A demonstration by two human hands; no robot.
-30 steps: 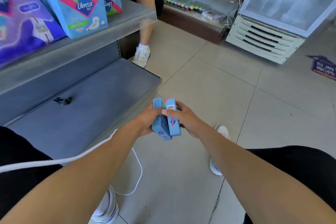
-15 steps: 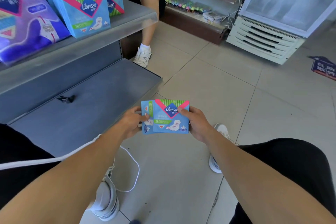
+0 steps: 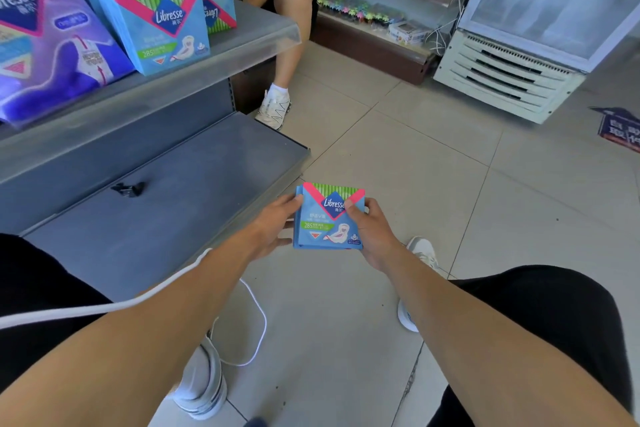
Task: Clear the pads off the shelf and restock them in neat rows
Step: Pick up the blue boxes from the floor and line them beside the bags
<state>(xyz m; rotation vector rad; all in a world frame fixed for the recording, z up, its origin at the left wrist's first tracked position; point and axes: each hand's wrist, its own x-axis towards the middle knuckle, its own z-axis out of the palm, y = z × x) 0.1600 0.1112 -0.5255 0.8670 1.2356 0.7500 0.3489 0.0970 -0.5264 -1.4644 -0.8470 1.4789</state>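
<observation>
Two blue Libresse pad packs (image 3: 327,218) are stacked face up between my hands, just off the front corner of the bare lower shelf (image 3: 166,204). My left hand (image 3: 273,224) grips their left edge and my right hand (image 3: 372,230) grips the right edge, thumb on the front. On the upper shelf (image 3: 221,55) stand more blue Libresse packs (image 3: 156,17) and a large purple pack (image 3: 52,42) at the far left.
A small black clip (image 3: 127,188) lies on the lower shelf. Another person's leg and white shoe (image 3: 275,104) stand beside the shelf end. A white chest cooler (image 3: 530,35) sits at the back right. A white cable (image 3: 242,322) hangs near my left shoe.
The two packs, held edge-up a second ago, were turned face up and squared into one stack. My view has tilted so more of the upper shelf shows.
</observation>
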